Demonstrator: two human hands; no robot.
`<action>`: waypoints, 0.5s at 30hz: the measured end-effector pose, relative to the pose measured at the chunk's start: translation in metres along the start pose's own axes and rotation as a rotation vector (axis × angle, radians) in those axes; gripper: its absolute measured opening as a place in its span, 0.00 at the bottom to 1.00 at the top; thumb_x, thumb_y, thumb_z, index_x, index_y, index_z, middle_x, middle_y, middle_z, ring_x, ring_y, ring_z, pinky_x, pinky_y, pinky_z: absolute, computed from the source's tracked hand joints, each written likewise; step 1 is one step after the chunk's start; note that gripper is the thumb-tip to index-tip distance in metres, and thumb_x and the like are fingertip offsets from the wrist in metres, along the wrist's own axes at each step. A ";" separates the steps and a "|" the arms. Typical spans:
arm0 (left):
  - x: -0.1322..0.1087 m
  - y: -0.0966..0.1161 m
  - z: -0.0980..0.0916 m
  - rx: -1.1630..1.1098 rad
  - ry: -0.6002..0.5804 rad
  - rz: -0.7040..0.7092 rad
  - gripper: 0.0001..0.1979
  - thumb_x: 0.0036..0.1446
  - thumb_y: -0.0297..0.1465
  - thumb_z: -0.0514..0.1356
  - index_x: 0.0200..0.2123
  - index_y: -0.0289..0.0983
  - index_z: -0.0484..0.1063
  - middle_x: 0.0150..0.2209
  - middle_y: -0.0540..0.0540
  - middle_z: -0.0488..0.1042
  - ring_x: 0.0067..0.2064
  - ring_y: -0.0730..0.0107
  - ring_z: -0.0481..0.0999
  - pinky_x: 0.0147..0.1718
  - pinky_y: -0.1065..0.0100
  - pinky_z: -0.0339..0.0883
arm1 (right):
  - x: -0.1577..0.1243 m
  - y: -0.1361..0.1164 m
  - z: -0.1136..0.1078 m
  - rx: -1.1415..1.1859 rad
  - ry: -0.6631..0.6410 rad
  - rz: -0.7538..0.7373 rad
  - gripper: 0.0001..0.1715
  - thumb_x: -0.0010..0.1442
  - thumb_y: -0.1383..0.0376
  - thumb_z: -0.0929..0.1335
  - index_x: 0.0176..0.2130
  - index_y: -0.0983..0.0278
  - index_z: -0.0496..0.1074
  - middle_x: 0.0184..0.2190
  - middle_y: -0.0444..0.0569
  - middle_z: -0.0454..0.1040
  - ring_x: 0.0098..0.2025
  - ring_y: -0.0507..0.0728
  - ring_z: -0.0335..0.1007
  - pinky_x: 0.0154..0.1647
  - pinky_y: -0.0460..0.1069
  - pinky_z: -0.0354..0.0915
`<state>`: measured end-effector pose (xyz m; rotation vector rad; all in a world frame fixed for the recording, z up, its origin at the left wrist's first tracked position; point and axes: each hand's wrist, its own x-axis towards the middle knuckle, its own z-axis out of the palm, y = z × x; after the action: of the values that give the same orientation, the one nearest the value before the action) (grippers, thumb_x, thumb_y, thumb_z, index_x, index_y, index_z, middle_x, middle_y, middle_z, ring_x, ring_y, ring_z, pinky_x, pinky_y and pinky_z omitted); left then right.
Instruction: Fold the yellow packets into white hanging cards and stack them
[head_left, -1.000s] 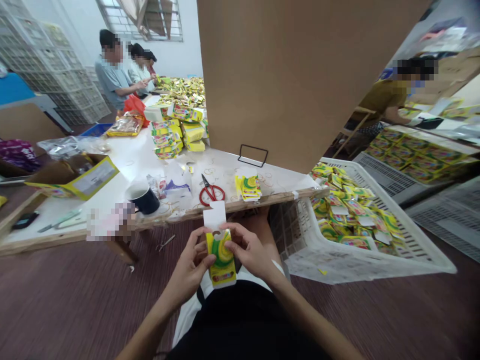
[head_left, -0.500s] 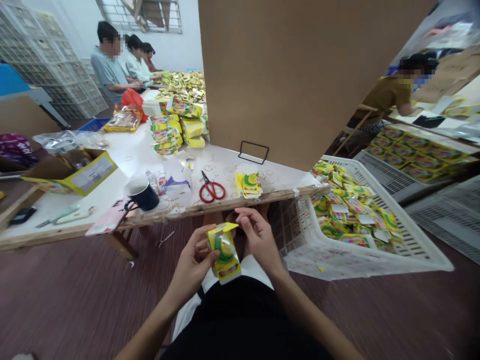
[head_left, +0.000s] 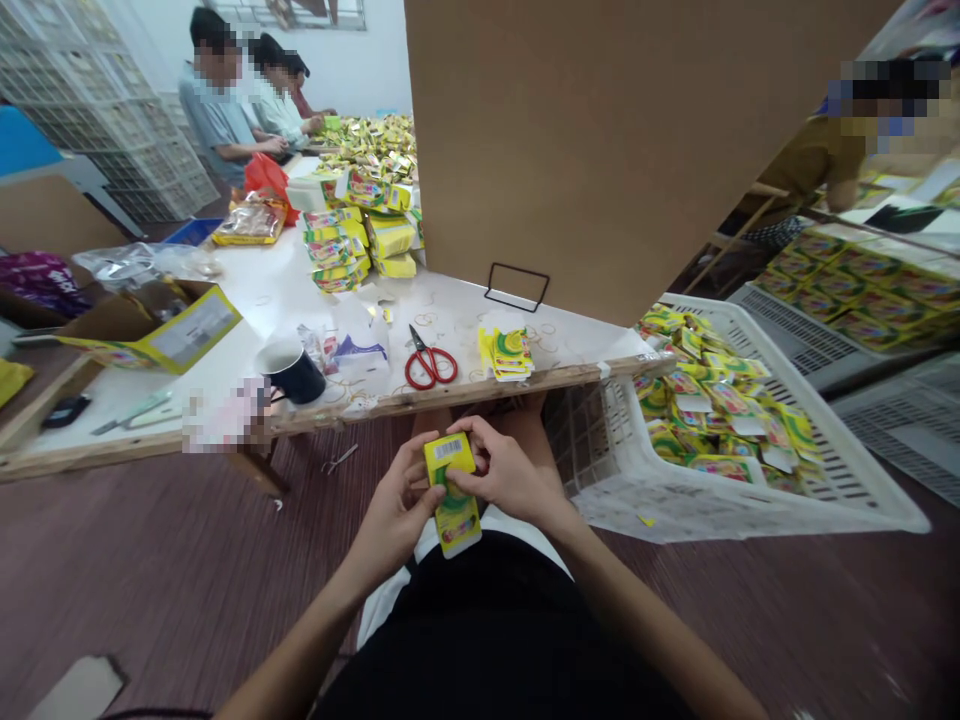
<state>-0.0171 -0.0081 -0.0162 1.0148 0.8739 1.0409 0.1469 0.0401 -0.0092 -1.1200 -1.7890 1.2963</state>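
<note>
Above my lap I hold a small yellow and green card package point(head_left: 459, 520), its barcode end pointing away from me. My left hand point(head_left: 401, 505) grips its left edge, thumb on the front. My right hand point(head_left: 510, 470) holds the upper right side, with the thumb pressed on the face. Just beyond, on the table edge, lies a small stack of similar yellow cards point(head_left: 510, 352). Red-handled scissors point(head_left: 430, 362) rest to the left of that stack. At my right stands a white plastic crate point(head_left: 847, 490) filled with yellow packages point(head_left: 720, 405).
A large cardboard sheet point(head_left: 600, 150) stands upright across the table. Further left are a dark mug point(head_left: 298, 378), an open yellow carton point(head_left: 180, 335) and piled yellow boxes point(head_left: 341, 250). A black wire stand point(head_left: 517, 288) sits before the cardboard. Several people work at the back and right.
My right hand has come down onto the package, and its raised top flap now lies flat with the barcode showing. The view has tilted slightly downward.
</note>
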 end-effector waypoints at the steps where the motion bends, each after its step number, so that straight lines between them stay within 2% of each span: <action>1: 0.000 0.001 0.001 0.012 0.000 0.002 0.25 0.57 0.29 0.59 0.55 0.41 0.55 0.53 0.39 0.70 0.52 0.57 0.72 0.45 0.63 0.69 | 0.000 -0.001 0.002 0.023 -0.005 0.010 0.22 0.49 0.69 0.68 0.45 0.62 0.63 0.26 0.38 0.65 0.24 0.47 0.59 0.24 0.42 0.56; 4: -0.001 0.003 0.000 0.037 0.009 0.002 0.25 0.57 0.29 0.60 0.55 0.41 0.55 0.54 0.39 0.69 0.53 0.58 0.71 0.45 0.64 0.69 | 0.000 -0.001 0.003 0.011 0.041 0.011 0.21 0.49 0.72 0.67 0.44 0.62 0.62 0.27 0.39 0.68 0.25 0.48 0.62 0.26 0.43 0.59; 7: -0.001 0.006 -0.004 0.011 0.039 0.012 0.25 0.56 0.29 0.61 0.55 0.40 0.56 0.51 0.39 0.72 0.50 0.57 0.74 0.43 0.63 0.70 | 0.002 0.002 -0.003 -0.016 0.033 -0.053 0.20 0.52 0.68 0.67 0.47 0.62 0.66 0.25 0.39 0.66 0.26 0.49 0.61 0.28 0.44 0.59; 10: -0.001 0.006 -0.007 -0.016 0.043 0.019 0.26 0.54 0.28 0.62 0.55 0.39 0.57 0.46 0.39 0.75 0.46 0.57 0.76 0.41 0.62 0.71 | 0.001 0.005 -0.006 0.096 0.004 -0.084 0.19 0.57 0.64 0.66 0.49 0.62 0.69 0.33 0.45 0.71 0.32 0.51 0.65 0.34 0.46 0.62; 12: -0.001 0.006 -0.006 -0.021 0.033 0.022 0.26 0.53 0.28 0.63 0.54 0.38 0.58 0.46 0.40 0.75 0.45 0.57 0.77 0.41 0.62 0.71 | -0.001 0.004 -0.001 0.184 0.019 -0.055 0.17 0.57 0.63 0.67 0.47 0.62 0.70 0.38 0.48 0.73 0.37 0.53 0.68 0.38 0.48 0.64; 15: -0.003 0.006 0.001 0.004 0.030 0.014 0.23 0.56 0.30 0.61 0.54 0.39 0.59 0.47 0.39 0.75 0.48 0.55 0.75 0.43 0.60 0.70 | -0.008 -0.002 0.007 0.232 0.072 -0.015 0.14 0.55 0.61 0.69 0.42 0.63 0.73 0.37 0.49 0.75 0.36 0.54 0.69 0.37 0.49 0.65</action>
<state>-0.0186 -0.0101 -0.0103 1.0121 0.8947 1.0686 0.1437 0.0296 -0.0098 -1.0095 -1.5471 1.3965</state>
